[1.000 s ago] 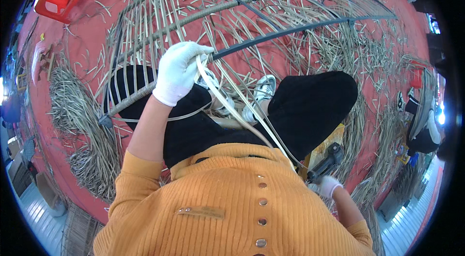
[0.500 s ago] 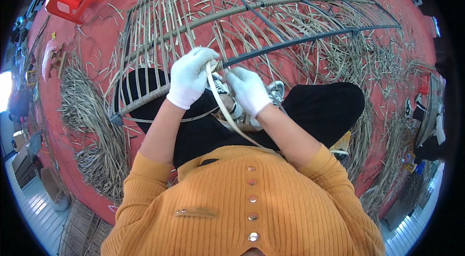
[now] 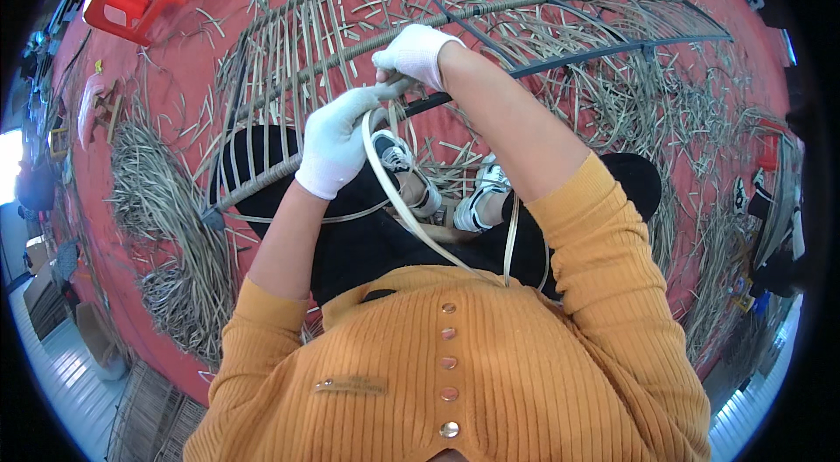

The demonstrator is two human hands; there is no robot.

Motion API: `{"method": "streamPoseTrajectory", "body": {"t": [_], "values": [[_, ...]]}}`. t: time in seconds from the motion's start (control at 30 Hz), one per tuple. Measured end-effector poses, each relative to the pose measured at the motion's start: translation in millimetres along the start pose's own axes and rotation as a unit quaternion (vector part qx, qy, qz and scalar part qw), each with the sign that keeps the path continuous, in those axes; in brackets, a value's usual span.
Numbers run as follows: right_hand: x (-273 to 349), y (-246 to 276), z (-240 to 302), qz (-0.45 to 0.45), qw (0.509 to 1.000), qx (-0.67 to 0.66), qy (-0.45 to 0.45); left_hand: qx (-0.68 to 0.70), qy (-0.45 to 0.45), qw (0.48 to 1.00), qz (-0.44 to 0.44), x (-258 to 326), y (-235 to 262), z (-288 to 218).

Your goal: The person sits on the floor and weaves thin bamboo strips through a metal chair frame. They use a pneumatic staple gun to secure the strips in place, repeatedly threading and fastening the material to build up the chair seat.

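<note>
Red floor [image 3: 79, 178] is lying below my left hand [image 3: 334, 140], pinching a pale strip [image 3: 384, 185]. Alongside, my right hand [image 3: 420, 55] is curling, contents hidden.

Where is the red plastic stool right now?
In the head view, the red stool is at the upper left, left of the slatted frame and above the bundled strips.

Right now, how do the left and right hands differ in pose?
The right hand reaches farther forward than the left hand. The right forearm slants left across the dark rail; the left forearm leans slightly right. A pale strip loops down from the left hand; what the right hand holds, I can't tell. Both are white-gloved.
</note>
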State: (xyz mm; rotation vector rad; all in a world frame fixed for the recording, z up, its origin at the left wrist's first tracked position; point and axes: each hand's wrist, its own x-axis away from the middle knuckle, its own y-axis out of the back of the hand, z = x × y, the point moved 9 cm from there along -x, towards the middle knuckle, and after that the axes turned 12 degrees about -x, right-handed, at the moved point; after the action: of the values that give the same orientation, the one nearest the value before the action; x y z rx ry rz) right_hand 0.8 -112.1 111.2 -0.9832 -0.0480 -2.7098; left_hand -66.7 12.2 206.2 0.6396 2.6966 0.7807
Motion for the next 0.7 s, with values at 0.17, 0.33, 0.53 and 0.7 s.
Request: {"method": "streamPoseTrajectory", "body": {"t": [0.17, 0.33, 0.53, 0.7], "values": [[14, -7, 13, -0.008, 0.991, 0.132, 0.019, -0.075, -0.002, 0.997, 0.017, -2, -7, -2], [155, -11, 57, -0.279, 0.785, 0.311, 0.457, -0.132, -0.001, 0.99, 0.048, -4, -13, 5], [123, -50, -108, -0.095, 0.932, -0.341, 0.076, -0.183, -0.016, 0.981, 0.056, -6, -14, 9], [61, -27, -108, -0.192, 0.954, -0.064, 0.223, -0.121, 0.054, 0.988, 0.085, -6, -18, 18]]}}
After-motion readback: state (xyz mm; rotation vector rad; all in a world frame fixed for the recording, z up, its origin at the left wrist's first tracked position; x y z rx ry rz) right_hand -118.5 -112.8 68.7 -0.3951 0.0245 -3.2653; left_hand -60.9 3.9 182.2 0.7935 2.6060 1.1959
